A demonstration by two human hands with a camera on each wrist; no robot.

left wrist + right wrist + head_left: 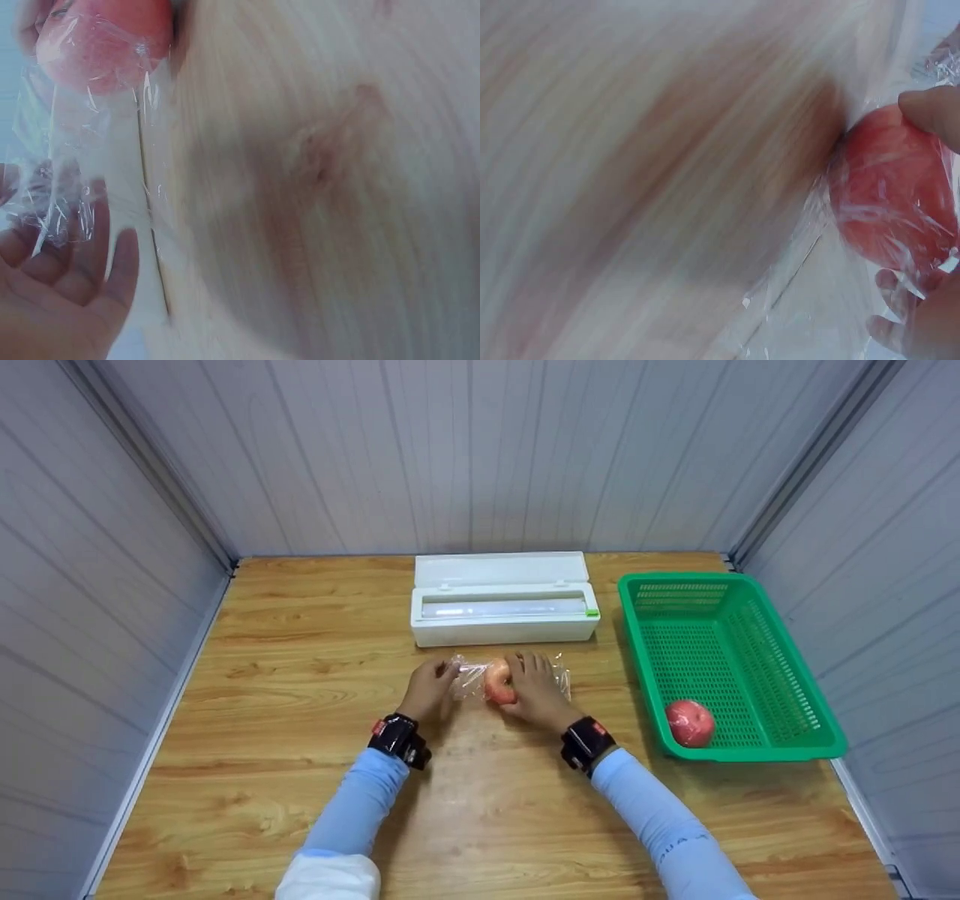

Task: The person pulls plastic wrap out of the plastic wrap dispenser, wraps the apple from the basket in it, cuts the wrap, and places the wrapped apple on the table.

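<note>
A red apple point(497, 681) lies on a sheet of clear cling film point(472, 675) on the wooden table point(300, 660), just in front of the white film dispenser box point(504, 607). My right hand point(534, 690) curls over the apple point(892, 195) and holds it down, film point(810, 300) spread beneath. My left hand point(429, 690) pinches the left end of the film point(60, 195) and pulls it up beside the apple point(105, 41). The film is crumpled between those fingers point(82, 255).
A green plastic basket point(750, 607) stands at the right with a second red apple point(690, 723) in its near corner. The dispenser's lid is up against the back. Grey panel walls close in the table on three sides.
</note>
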